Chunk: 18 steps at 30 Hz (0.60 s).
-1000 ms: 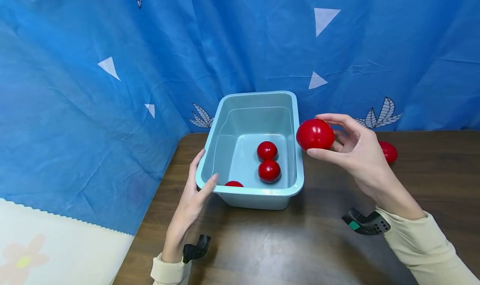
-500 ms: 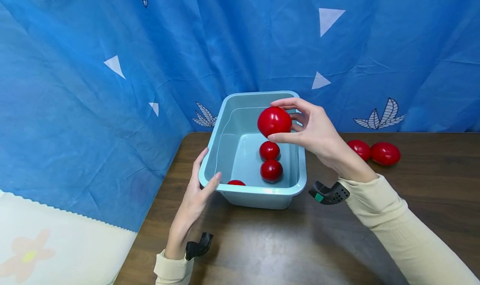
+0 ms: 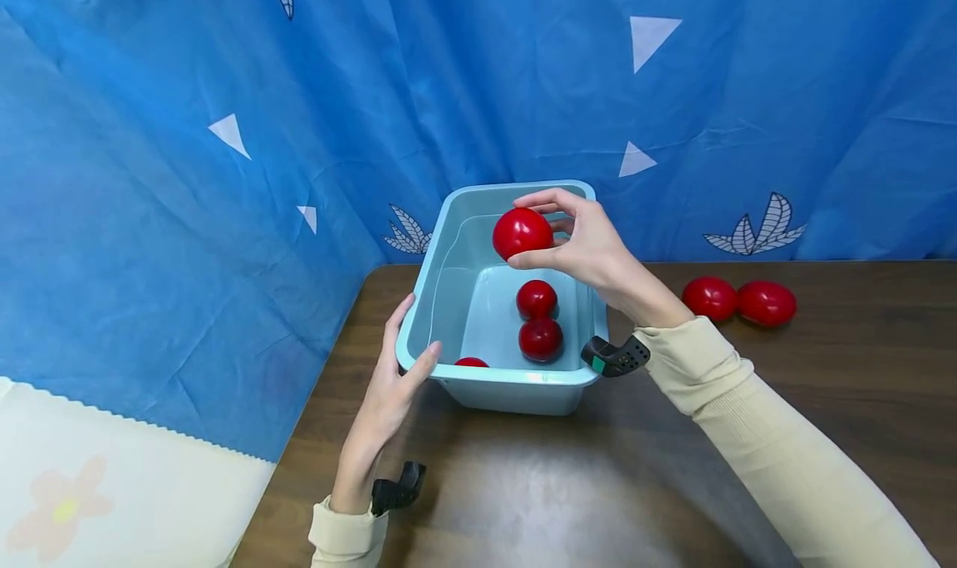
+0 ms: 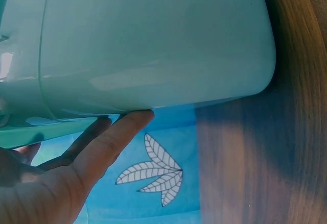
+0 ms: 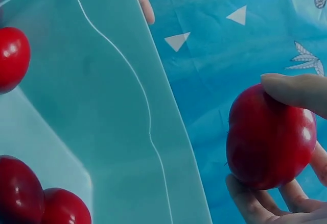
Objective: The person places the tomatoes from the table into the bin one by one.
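Note:
My right hand (image 3: 591, 240) holds a shiny red tomato (image 3: 521, 233) between thumb and fingers, above the back part of a light blue plastic tub (image 3: 516, 396). Its rounded, dimpled side shows in the right wrist view, where the thumb presses the tomato (image 5: 271, 140) from above. Inside the tub, two tomatoes touch, a back one (image 3: 537, 300) and a front one (image 3: 541, 340). A third tomato (image 3: 472, 362) is mostly hidden behind the near wall. At the tub's near left corner, my left hand (image 3: 385, 398) grips the rim; its fingers lie along the outer wall in the left wrist view.
Two more red tomatoes, a left one (image 3: 709, 299) and a right one (image 3: 767, 304), sit side by side on the dark wooden table (image 3: 523, 493), right of the tub. A blue patterned curtain (image 3: 478, 78) hangs behind the table.
My right hand has carried the tomato leftward from beside the tub to above its inside. Both tomatoes on the table now show fully. The left hand stays at the tub's corner.

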Available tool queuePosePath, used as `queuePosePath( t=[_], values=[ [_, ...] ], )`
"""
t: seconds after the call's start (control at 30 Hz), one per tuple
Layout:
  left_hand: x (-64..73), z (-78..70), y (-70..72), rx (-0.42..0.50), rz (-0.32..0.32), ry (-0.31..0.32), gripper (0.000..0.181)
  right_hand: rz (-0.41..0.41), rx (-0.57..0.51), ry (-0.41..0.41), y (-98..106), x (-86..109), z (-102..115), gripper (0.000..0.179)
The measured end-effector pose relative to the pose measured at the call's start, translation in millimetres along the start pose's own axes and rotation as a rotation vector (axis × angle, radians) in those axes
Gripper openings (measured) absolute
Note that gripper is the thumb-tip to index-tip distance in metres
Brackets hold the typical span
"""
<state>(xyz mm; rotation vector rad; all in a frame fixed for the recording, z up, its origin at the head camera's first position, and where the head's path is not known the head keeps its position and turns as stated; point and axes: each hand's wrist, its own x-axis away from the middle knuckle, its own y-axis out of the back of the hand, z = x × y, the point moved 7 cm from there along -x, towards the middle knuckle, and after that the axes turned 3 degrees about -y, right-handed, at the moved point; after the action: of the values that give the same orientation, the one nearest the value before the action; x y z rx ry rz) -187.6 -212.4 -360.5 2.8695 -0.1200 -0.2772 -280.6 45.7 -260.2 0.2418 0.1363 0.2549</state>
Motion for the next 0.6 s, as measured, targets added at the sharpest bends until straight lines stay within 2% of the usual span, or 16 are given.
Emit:
queuePosePath(
  t=[0.37,0.6],
  values=[
    [-4.4,-2.4,0.6,0.009,0.010,-0.018,0.078,0.006,0.027,0.004,-10,-13.5,2,0.072],
    [-2.9,-0.4,0.7,-0.001,0.011,-0.013,0.079,0.045,0.027,-0.032,-17,-13.7,-2,0.074]
  ],
)
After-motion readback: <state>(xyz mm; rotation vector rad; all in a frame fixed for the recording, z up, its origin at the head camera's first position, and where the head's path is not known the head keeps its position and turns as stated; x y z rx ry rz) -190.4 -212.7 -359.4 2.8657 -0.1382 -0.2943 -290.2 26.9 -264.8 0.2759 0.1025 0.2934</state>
